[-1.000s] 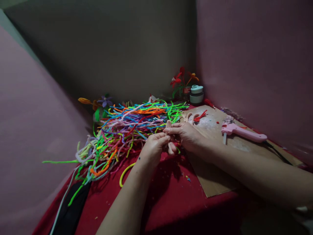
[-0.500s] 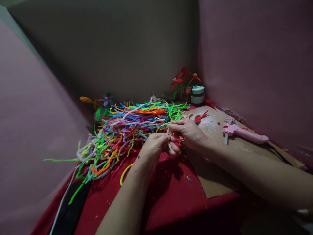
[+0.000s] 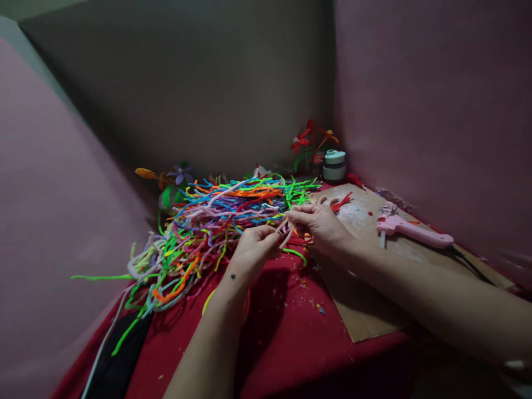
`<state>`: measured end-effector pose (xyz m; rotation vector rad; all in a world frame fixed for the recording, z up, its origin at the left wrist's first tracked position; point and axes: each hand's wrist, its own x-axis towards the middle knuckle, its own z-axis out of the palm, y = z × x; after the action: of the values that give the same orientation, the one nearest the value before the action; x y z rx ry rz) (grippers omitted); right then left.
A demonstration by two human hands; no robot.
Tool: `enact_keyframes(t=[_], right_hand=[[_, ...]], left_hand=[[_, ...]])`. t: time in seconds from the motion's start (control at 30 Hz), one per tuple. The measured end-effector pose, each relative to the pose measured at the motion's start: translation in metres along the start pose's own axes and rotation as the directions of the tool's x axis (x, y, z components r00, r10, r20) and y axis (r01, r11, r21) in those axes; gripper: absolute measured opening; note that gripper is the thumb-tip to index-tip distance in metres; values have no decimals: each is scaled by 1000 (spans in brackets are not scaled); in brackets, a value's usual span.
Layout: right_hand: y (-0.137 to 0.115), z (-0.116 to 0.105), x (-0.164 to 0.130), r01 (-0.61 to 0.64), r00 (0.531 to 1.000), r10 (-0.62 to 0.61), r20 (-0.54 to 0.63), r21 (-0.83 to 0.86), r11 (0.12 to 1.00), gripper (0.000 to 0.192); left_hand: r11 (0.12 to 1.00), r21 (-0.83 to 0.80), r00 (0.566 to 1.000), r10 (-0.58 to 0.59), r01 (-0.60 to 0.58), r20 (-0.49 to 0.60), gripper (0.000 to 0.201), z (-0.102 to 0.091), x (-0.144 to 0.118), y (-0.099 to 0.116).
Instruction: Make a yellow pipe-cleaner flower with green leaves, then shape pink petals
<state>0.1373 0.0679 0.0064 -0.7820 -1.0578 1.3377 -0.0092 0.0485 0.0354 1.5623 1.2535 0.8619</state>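
Observation:
Between my two hands is a pale pink pipe cleaner (image 3: 287, 238), bent, with one end hanging down. My left hand (image 3: 255, 248) pinches it from the left with thumb and fingers. My right hand (image 3: 319, 224) is closed on its upper part, thumb against forefinger. Just behind my hands lies a big heap of pipe cleaners (image 3: 233, 208) in many colours. A green pipe cleaner (image 3: 297, 254) curves on the cloth below my right hand.
A pink glue gun (image 3: 409, 230) rests on a cardboard sheet (image 3: 374, 318) at right, near red pipe-cleaner pieces (image 3: 343, 202). Pipe-cleaner flowers (image 3: 303, 141) and a lidded jar (image 3: 334, 166) stand at the back. Red cloth (image 3: 282, 343) covers the table.
My left fingers have drawn slightly away from my right hand and lie straighter, so more of the pale pink pipe cleaner shows between them. The view has shifted slightly.

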Motion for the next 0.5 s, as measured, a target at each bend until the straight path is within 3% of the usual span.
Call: enact_keyframes(t=[0.13,0.27,0.4,0.5], right_hand=[[0,-1,3,-80,996,83,-22,92,993,20],[1,-2,6,-123,992,127,-22,149,981,17],[1,-3,6,-130,991,130,13,203,971,11],[0,-1,5,-147,989,141,43,242,959,8]], left_hand=[[981,-179,997,82,-80,8,30,-5,-2,-2],[928,-344,981,180,-144,75,15,-9,-5,-2],[830,-542,934,290,-135,211,28,-10,-11,5],[810,-563,929,320,-164,188,27,-11,-10,3]])
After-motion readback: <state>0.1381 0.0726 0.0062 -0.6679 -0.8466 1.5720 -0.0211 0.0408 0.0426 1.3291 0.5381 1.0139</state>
